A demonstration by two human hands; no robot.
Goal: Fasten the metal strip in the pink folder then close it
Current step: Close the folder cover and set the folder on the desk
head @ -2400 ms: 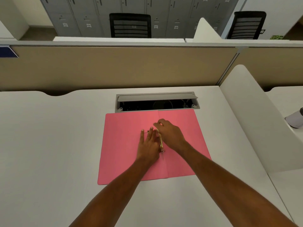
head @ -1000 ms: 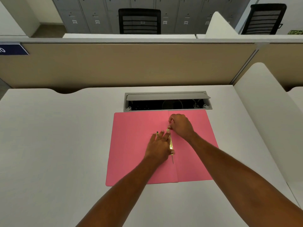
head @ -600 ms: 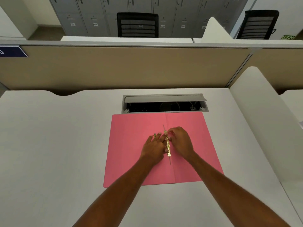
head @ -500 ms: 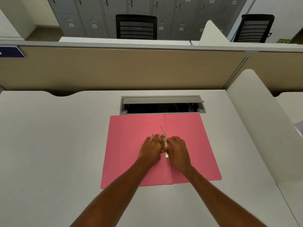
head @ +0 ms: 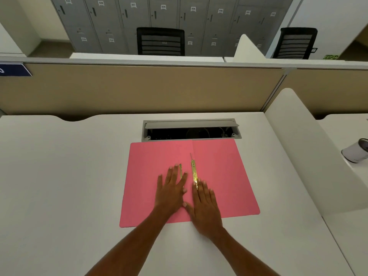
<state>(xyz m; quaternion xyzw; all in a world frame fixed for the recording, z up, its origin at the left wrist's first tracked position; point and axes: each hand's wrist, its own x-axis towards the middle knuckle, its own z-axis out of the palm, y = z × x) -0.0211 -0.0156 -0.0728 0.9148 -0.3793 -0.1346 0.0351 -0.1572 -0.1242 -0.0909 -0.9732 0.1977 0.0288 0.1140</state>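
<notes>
The pink folder (head: 223, 176) lies open and flat on the white desk. A gold metal strip (head: 193, 172) runs along its centre crease, with a thin prong showing past its far end. A second thin gold piece (head: 180, 169) pokes out from under my left fingers. My left hand (head: 172, 191) lies flat on the left leaf, fingers spread, holding nothing. My right hand (head: 203, 204) lies flat just right of the crease, its fingertips touching the strip's near end.
An open grey cable tray (head: 191, 129) sits in the desk just beyond the folder. A beige partition (head: 139, 88) backs the desk and a white divider (head: 310, 148) bounds its right side. A white cup (head: 355, 153) lies on the neighbouring desk.
Both hands have slid back toward me along the crease and flattened out. More of the gold strip is uncovered. My right hand, earlier at the strip's far end, now rests at its near end.
</notes>
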